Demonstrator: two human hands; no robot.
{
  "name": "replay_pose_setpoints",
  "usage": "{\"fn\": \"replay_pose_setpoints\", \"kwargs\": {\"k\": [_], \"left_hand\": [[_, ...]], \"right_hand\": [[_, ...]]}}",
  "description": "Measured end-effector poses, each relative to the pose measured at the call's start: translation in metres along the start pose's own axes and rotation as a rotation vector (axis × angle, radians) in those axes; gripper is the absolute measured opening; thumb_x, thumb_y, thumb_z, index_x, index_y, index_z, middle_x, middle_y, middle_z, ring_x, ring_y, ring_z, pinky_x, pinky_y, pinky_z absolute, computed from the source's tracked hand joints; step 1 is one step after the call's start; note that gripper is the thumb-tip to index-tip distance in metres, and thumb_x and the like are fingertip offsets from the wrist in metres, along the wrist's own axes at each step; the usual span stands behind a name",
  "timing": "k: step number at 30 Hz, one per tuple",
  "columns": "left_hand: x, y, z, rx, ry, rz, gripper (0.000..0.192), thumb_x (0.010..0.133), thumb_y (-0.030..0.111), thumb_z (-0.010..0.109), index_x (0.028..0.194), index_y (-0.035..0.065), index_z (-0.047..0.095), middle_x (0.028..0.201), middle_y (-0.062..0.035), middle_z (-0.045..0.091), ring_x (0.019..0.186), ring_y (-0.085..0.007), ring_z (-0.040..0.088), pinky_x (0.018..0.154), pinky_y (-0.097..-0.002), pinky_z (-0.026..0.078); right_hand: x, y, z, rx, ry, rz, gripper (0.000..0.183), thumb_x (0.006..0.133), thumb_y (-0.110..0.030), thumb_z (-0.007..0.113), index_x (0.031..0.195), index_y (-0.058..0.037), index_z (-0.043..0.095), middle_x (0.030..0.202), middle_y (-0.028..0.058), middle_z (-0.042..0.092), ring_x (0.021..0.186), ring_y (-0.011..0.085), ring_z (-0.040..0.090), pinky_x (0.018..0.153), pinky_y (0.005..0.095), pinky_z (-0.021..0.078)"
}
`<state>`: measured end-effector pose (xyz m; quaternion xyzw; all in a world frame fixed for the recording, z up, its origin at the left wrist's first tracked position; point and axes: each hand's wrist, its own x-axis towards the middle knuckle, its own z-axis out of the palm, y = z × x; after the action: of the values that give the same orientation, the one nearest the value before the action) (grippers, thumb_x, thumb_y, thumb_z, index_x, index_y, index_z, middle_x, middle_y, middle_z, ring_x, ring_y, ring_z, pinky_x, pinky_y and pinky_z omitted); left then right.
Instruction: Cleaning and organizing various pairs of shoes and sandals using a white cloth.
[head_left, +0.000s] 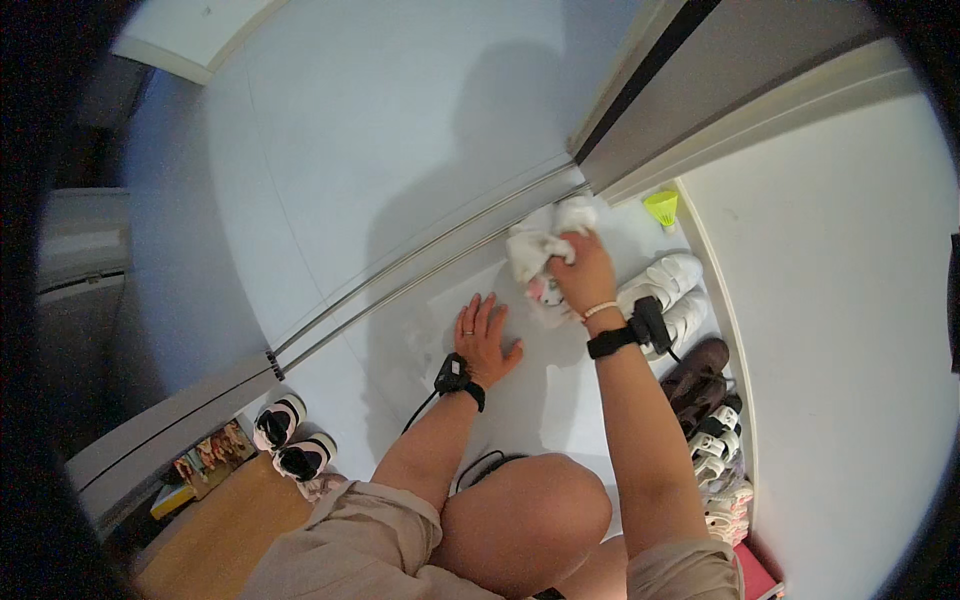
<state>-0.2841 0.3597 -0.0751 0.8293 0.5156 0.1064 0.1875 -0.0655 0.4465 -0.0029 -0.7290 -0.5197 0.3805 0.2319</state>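
Note:
My right hand (583, 274) grips a crumpled white cloth (529, 253) with a pink and black printed figure on part of it. The cloth lies against the floor near the corner by the sliding-door track (450, 247), slightly blurred. My left hand (484, 337) rests palm down on the pale floor tile (420, 330), fingers spread, holding nothing. It is to the left of the cloth and apart from it. Close to my right wrist stands a pair of white strap shoes (667, 289). Both wrists carry black straps with small devices.
Along the right wall (832, 285) stand brown shoes (697, 375), black-and-white sandals (716, 442) and a yellow-green shuttlecock (661, 208). Pink-and-black shoes (304, 454) sit at lower left, near a wooden surface (232, 532). A door panel edge (637, 82) rises at the upper right.

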Motion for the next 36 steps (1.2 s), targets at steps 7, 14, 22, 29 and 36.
{"fn": "replay_pose_setpoints", "kwargs": {"k": [7,14,22,29,36], "left_hand": [[0.012,0.019,0.008,-0.032,0.01,0.034,0.065,0.074,0.034,0.071,0.129,0.0069,0.051,0.148,-0.017,0.035,0.139,-0.0413,0.026,0.113,-0.0574,0.023],[0.003,0.007,0.003,0.026,-0.013,0.002,0.067,0.074,0.036,0.07,0.132,0.0081,0.051,0.149,-0.0142,0.034,0.14,-0.0377,0.025,0.114,-0.0548,0.021],[-0.006,-0.009,-0.001,0.043,-0.013,-0.009,0.066,0.073,0.032,0.071,0.13,0.0056,0.05,0.149,-0.0192,0.033,0.139,-0.0424,0.026,0.112,-0.058,0.024],[0.005,0.01,0.0,0.025,-0.016,0.021,0.065,0.076,0.035,0.069,0.132,0.0074,0.05,0.148,-0.0178,0.034,0.139,-0.0407,0.027,0.112,-0.0567,0.023],[0.01,0.002,0.0,0.04,-0.287,-0.061,0.07,0.082,0.037,0.066,0.141,0.0111,0.04,0.149,-0.0134,0.034,0.142,-0.0333,0.024,0.116,-0.0467,0.02]], "right_hand": [[0.031,0.048,0.006,-0.268,0.085,-0.025,0.035,0.079,-0.024,0.067,0.112,-0.0124,0.066,0.145,0.0156,0.042,0.111,0.0367,0.059,0.093,0.0449,0.0504],[0.037,0.023,-0.005,-0.119,0.315,0.042,0.034,0.08,-0.023,0.066,0.112,-0.0106,0.066,0.138,0.0173,0.05,0.108,0.0373,0.061,0.093,0.045,0.0505],[0.021,0.015,-0.015,-0.079,0.081,-0.03,0.033,0.077,-0.019,0.068,0.108,-0.009,0.066,0.127,0.0203,0.056,0.112,0.0384,0.058,0.094,0.0454,0.0495],[0.002,0.026,-0.001,-0.237,0.082,0.223,0.036,0.076,-0.017,0.068,0.112,-0.0148,0.064,0.135,0.0189,0.049,0.112,0.0404,0.057,0.094,0.045,0.0491],[-0.089,-0.008,0.001,0.257,0.091,0.029,0.029,0.077,-0.012,0.065,0.105,-0.009,0.063,0.127,0.0178,0.054,0.11,0.0397,0.057,0.091,0.0417,0.0486]]}}
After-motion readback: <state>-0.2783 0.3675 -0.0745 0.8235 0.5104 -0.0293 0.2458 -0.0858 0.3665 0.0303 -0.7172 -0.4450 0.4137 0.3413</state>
